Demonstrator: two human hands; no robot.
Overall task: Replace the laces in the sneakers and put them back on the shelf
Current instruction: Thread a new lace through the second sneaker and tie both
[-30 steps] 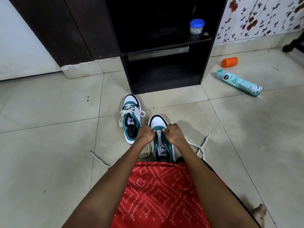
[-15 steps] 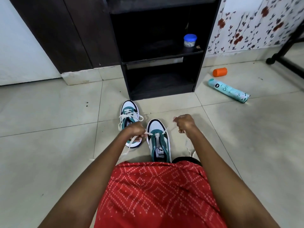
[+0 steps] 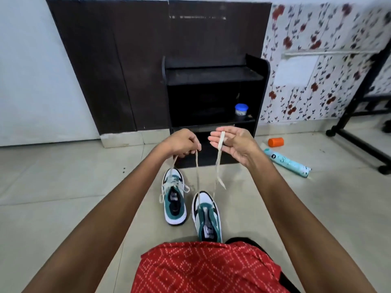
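A room in a home. Floral wallpaper point(image 3: 306, 60) covers the wall above a pale tiled floor point(image 3: 53, 197). A low black shelf point(image 3: 211, 75) stands against dark wood panelling point(image 3: 110, 60).

A white lace point(image 3: 218, 166) is held up from the nearer sneaker point(image 3: 206, 216) by both hands: pinched in the closed left hand point(image 3: 182, 143), draped over the open right hand point(image 3: 232, 142). A second, laced sneaker point(image 3: 174, 197) is seen beside it on the floor point(image 3: 63, 187), before a black shelf point(image 3: 211, 96).

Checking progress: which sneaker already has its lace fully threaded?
The farther sneaker on the left, laced across; the nearer sneaker has its lace ends held up by both hands.
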